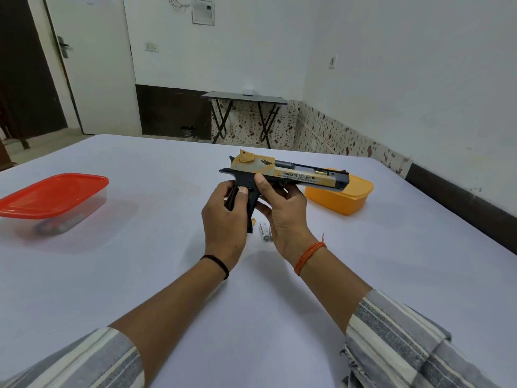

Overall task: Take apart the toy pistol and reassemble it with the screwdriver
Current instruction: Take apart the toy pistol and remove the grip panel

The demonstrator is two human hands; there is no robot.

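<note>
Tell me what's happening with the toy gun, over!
Both hands, left and right, grip toy pistol above table. Batteries underneath. No screwdriver visible.

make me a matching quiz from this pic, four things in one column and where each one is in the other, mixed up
Things:
1. gold and black plastic toy pistol
2. clear plastic box with a red lid
3. orange plastic tub
4. small white cylindrical battery

Places:
A. on the white tabletop under the hands
B. far left of the tabletop
C. held above the tabletop by the left hand and right hand
D. behind the pistol's muzzle, to the right

Pairs: 1-C, 2-B, 3-D, 4-A
</note>
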